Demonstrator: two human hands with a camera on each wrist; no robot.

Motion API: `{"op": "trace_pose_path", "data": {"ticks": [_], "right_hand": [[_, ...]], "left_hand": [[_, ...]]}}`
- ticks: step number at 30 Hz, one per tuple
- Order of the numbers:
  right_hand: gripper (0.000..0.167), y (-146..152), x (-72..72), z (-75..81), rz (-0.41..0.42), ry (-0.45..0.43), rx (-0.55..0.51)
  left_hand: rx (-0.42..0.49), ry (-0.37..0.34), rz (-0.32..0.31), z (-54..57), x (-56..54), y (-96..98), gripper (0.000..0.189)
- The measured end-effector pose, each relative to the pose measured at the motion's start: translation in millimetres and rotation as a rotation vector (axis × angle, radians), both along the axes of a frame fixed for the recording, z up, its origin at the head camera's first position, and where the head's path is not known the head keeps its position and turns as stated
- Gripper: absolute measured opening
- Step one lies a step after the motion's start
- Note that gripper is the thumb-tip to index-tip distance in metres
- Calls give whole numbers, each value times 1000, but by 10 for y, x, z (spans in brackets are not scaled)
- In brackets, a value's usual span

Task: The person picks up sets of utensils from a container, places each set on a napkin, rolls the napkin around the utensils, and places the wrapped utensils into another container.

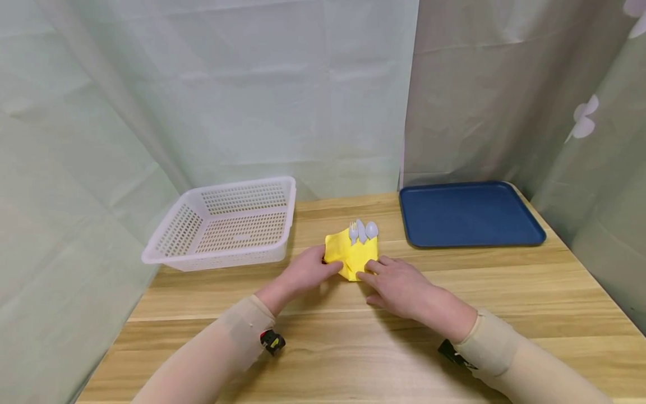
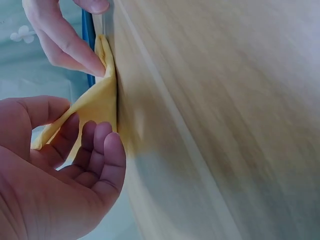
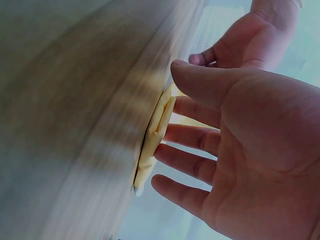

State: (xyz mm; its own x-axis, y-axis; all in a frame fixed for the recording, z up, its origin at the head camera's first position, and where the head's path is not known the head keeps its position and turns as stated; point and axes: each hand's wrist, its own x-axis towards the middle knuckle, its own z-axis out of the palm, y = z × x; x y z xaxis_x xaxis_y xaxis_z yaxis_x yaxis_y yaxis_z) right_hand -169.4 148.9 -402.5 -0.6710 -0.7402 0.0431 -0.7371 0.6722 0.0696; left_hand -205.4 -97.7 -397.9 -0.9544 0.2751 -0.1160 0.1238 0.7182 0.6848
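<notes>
A folded yellow cloth napkin [image 1: 359, 255] lies on the wooden table in the middle of the head view. Out of its far edge stick the heads of a grey fork [image 1: 353, 233], a knife [image 1: 361, 231] and a spoon [image 1: 372, 229]; their handles are hidden in the cloth. At the napkin's left side my left hand [image 1: 310, 268] pinches a raised edge of cloth between thumb and index finger, plain in the left wrist view. My right hand [image 1: 401, 285] rests its fairly straight fingertips on the napkin's near right part, thumb apart from the cloth.
A white perforated plastic basket [image 1: 229, 260] stands at the back left of the table [image 1: 328, 359]. On the back right lies a dark blue tray [image 1: 469, 216]. Pale curtains [image 1: 262, 95] hang close behind and along both sides.
</notes>
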Motion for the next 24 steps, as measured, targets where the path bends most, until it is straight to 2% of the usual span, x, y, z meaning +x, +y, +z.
{"op": "trace_pose_path", "data": {"ticks": [4,11,24], "right_hand": [[52,3,-2,1,7,9,-7],[52,-7,-6,12,4,-6,-5],[50,-1,-2,13,9,1,-12]], "left_hand": [[17,9,-20,47,-2,59,34],[28,36,-50,84,-3,136,24],[110,6,-29,66,2,200,12]]}}
